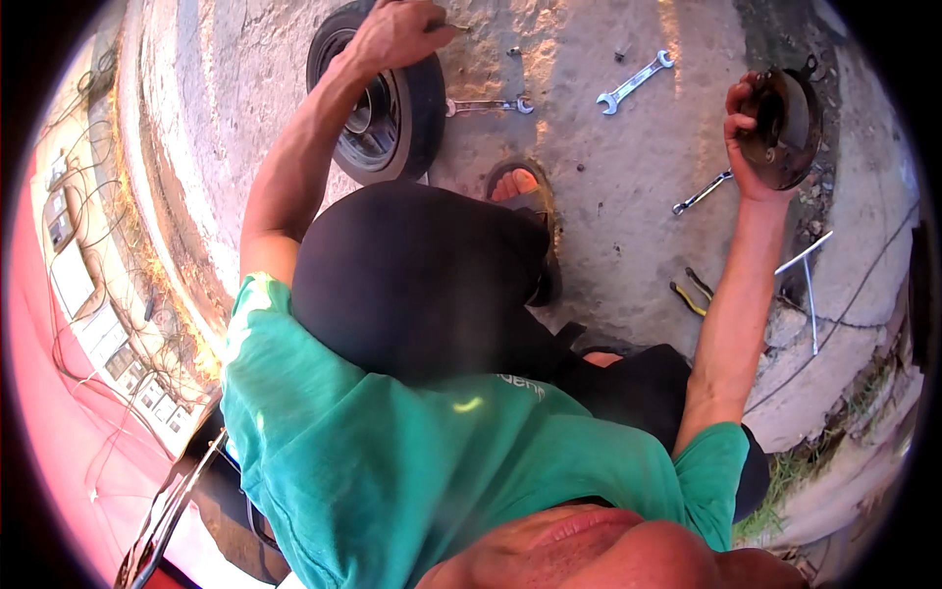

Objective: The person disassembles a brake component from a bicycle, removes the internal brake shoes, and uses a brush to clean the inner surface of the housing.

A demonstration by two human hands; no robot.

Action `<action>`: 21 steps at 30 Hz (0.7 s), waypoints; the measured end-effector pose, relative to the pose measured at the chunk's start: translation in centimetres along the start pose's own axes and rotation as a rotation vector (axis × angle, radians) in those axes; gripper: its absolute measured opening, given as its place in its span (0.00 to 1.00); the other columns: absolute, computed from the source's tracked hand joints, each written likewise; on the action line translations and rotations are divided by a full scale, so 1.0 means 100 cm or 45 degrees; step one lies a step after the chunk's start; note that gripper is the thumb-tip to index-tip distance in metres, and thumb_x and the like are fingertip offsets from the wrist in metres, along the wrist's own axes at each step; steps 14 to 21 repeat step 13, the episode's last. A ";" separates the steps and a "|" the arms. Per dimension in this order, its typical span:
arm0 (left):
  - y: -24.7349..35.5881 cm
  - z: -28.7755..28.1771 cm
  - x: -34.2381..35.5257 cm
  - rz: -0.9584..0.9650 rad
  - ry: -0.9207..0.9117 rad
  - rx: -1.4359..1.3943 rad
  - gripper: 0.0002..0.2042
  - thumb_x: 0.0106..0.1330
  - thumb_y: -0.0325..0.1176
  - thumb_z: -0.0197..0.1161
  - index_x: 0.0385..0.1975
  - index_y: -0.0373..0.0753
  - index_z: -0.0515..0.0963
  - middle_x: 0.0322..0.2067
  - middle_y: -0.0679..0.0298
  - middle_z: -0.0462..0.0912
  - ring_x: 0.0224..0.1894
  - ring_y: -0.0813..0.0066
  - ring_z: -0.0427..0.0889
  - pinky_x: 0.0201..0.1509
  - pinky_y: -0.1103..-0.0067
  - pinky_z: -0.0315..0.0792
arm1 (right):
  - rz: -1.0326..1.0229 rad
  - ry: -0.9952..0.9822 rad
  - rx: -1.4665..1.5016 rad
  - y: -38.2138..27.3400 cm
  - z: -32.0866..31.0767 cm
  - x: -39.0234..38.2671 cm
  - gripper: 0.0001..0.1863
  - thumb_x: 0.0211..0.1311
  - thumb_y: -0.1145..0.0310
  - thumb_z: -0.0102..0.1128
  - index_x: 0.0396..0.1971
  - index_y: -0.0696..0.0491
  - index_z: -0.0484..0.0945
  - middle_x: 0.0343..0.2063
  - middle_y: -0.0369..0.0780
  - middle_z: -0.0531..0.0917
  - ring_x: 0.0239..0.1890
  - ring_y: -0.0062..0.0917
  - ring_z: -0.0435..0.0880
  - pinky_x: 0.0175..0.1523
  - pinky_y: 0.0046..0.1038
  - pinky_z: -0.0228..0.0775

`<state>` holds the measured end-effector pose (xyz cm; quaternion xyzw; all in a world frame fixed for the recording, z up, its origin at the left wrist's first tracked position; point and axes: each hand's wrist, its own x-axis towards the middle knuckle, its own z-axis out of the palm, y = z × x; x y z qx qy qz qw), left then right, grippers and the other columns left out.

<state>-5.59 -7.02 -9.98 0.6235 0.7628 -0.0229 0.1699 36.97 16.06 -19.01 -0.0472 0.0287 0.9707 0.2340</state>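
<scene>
My left hand (400,33) is at the far edge of a wheel with a black tyre (424,123) and a grey rim. Its fingers are bent together above the tyre, and a tiny thing seems to stick out past the thumb, too small to name. At the right, my right hand (748,133) grips a round, dark metal brake plate (797,128) by its near side, raised off the ground. One open-ended wrench (488,106) lies beside the tyre. Another open-ended wrench (636,82) lies farther right, and a smaller wrench (703,193) is near my right wrist.
Pliers with yellow-and-black handles (693,293) lie left of my right forearm. A T-shaped metal tool (809,290) is beyond it. Small loose parts dot the concrete ground (628,187). My sandalled foot (516,185) stands near the wheel. Cables and electrical boxes (108,339) run along the left.
</scene>
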 end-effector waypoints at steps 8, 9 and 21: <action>-0.056 -0.009 0.015 -0.367 0.093 -0.130 0.13 0.61 0.43 0.67 0.30 0.38 0.85 0.25 0.51 0.86 0.29 0.54 0.87 0.37 0.64 0.79 | 0.027 0.051 0.018 0.002 -0.015 -0.002 0.27 0.70 0.55 0.57 0.62 0.55 0.75 0.59 0.47 0.78 0.61 0.41 0.74 0.48 0.33 0.75; -0.060 -0.010 0.016 -0.385 0.067 -0.158 0.14 0.62 0.43 0.66 0.31 0.37 0.85 0.25 0.51 0.86 0.29 0.56 0.87 0.37 0.64 0.79 | 0.038 0.047 0.023 0.002 -0.016 -0.001 0.27 0.69 0.56 0.60 0.62 0.56 0.76 0.60 0.46 0.77 0.61 0.40 0.74 0.48 0.32 0.74; -0.078 0.001 0.029 -0.395 0.029 -0.066 0.14 0.62 0.44 0.66 0.33 0.38 0.86 0.29 0.49 0.87 0.34 0.57 0.88 0.41 0.63 0.79 | -0.009 0.022 0.023 -0.003 -0.012 -0.009 0.26 0.70 0.56 0.59 0.62 0.55 0.76 0.60 0.47 0.77 0.61 0.40 0.74 0.48 0.33 0.74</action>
